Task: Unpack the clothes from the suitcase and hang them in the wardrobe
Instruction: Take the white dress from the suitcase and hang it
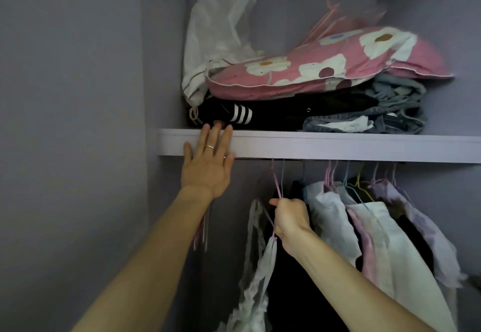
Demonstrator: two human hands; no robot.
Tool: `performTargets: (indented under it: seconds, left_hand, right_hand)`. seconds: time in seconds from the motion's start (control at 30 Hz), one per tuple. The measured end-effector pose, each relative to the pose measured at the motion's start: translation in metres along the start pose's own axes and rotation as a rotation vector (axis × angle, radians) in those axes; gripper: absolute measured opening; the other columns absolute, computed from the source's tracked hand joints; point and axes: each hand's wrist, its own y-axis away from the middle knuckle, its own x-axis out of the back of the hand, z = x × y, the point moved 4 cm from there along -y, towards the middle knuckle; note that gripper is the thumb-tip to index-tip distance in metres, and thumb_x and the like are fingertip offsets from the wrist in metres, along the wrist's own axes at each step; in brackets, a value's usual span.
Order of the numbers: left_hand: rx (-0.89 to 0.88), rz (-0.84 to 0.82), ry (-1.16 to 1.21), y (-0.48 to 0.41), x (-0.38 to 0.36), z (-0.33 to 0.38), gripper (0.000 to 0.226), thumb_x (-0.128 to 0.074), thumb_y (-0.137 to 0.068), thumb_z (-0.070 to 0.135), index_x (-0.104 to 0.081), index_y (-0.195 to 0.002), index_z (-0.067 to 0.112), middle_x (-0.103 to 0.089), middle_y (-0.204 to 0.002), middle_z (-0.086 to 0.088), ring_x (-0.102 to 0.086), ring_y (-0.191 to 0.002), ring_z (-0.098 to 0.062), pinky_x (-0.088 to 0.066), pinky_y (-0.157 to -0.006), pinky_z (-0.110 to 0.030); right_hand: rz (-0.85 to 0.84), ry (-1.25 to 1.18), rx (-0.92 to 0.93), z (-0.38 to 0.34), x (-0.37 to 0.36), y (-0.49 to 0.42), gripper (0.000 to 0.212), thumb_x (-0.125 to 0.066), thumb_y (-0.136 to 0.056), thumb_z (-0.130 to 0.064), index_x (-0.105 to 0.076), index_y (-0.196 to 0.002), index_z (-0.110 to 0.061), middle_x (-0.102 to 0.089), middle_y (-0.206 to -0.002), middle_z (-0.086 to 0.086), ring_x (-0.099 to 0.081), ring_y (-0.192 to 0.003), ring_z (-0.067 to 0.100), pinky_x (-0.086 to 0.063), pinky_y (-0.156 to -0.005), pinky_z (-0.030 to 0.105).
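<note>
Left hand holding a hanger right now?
No, the left hand lies flat with straight fingers against the front edge of the pale wardrobe shelf; the right hand grips the thin pink wire hanger.

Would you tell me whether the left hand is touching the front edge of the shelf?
Touching. The head view shows the left hand flat against the shelf front, straight fingers reaching over its top edge.

The single head-worn camera faces straight into the wardrobe [166, 71], close to its shelf [325, 148].
</note>
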Motion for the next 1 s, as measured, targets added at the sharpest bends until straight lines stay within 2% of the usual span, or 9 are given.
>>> performTargets:
  seconds: [0.13,0.2,0.3,0.5,0.63,0.73,0.83,0.93,1.0]
  left_hand:
    - [-0.022,0.119,-0.001,0.000,-0.016,-0.007,0.058,-0.014,-0.106,0.043,0.018,-0.153,0.037,0.013,-0.165,0.010,0.021,-0.150,-0.014,0.003,-0.120,-0.056]
    - [-0.025,0.147,-0.011,-0.003,-0.021,-0.009,0.058,-0.013,-0.106,0.044,0.021,-0.152,0.038,0.015,-0.164,0.011,0.024,-0.149,-0.013,0.005,-0.120,-0.055]
    - [-0.019,0.185,0.000,-0.004,-0.024,-0.007,0.058,-0.012,-0.105,0.045,0.020,-0.152,0.038,0.014,-0.164,0.011,0.024,-0.149,-0.013,0.008,-0.119,-0.055]
    - [0.000,0.222,0.033,-0.003,-0.028,-0.004,0.058,-0.014,-0.104,0.043,0.016,-0.154,0.038,0.012,-0.165,0.010,0.022,-0.149,-0.013,0.008,-0.120,-0.056]
    - [0.012,0.196,0.037,-0.001,-0.025,-0.004,0.059,-0.014,-0.104,0.043,0.021,-0.152,0.038,0.012,-0.165,0.009,0.023,-0.149,-0.014,0.006,-0.120,-0.056]
    - [0.027,0.153,0.031,0.000,-0.019,-0.001,0.059,-0.014,-0.105,0.042,0.020,-0.153,0.036,0.012,-0.165,0.008,0.023,-0.149,-0.015,0.005,-0.121,-0.055]
    - [0.060,0.054,0.039,0.002,-0.007,0.005,0.061,-0.017,-0.105,0.041,0.021,-0.153,0.033,0.012,-0.165,0.005,0.022,-0.150,-0.017,0.002,-0.122,-0.054]
    - [0.076,-0.048,0.045,0.004,0.007,0.009,0.068,-0.028,-0.104,0.040,0.016,-0.154,0.030,0.007,-0.166,0.001,0.017,-0.151,-0.020,-0.007,-0.122,-0.055]
    - [0.106,-0.138,0.059,0.008,0.019,0.013,0.077,-0.042,-0.099,0.038,0.008,-0.157,0.027,0.005,-0.166,0.000,0.013,-0.152,-0.021,-0.013,-0.120,-0.057]
  right_hand:
    - [0.083,0.063,0.104,0.016,-0.024,-0.041,0.034,-0.044,-0.091,-0.014,-0.061,-0.118,-0.004,-0.060,-0.091,0.015,-0.050,-0.060,0.024,-0.038,-0.051,0.030]
    - [0.110,0.113,0.121,0.021,-0.031,-0.058,0.033,-0.046,-0.093,-0.015,-0.059,-0.120,-0.001,-0.063,-0.102,0.018,-0.060,-0.079,0.031,-0.045,-0.063,0.032]
    - [0.112,0.209,0.153,0.035,-0.041,-0.071,0.037,-0.044,-0.094,-0.014,-0.056,-0.125,0.003,-0.062,-0.117,0.021,-0.061,-0.102,0.036,-0.048,-0.078,0.034]
    - [0.030,0.357,0.078,0.100,-0.049,-0.073,0.040,-0.044,-0.095,-0.015,-0.056,-0.129,0.002,-0.060,-0.125,0.022,-0.058,-0.110,0.037,-0.050,-0.094,0.038]
    - [-0.106,0.449,-0.012,0.109,-0.043,-0.069,0.045,-0.047,-0.093,-0.022,-0.056,-0.132,-0.002,-0.063,-0.123,0.017,-0.061,-0.107,0.033,-0.052,-0.094,0.039]
    - [-0.162,0.599,-0.001,0.080,-0.030,-0.051,0.049,-0.046,-0.095,-0.025,-0.049,-0.137,-0.001,-0.057,-0.132,0.015,-0.058,-0.116,0.031,-0.050,-0.095,0.033]
    - [-0.220,0.814,0.030,0.039,-0.011,-0.032,0.043,-0.047,-0.094,-0.027,-0.053,-0.131,-0.005,-0.058,-0.131,0.013,-0.057,-0.116,0.029,-0.043,-0.080,0.024]
    - [-0.286,0.986,0.077,-0.003,0.009,-0.020,0.022,-0.051,-0.088,-0.030,-0.061,-0.098,-0.014,-0.062,-0.105,0.008,-0.061,-0.098,0.028,-0.041,-0.065,0.025]
    - [-0.328,1.086,0.120,-0.025,0.025,-0.007,0.015,-0.050,-0.083,-0.030,-0.049,-0.073,-0.019,-0.057,-0.086,0.004,-0.058,-0.083,0.027,-0.037,-0.056,0.027]
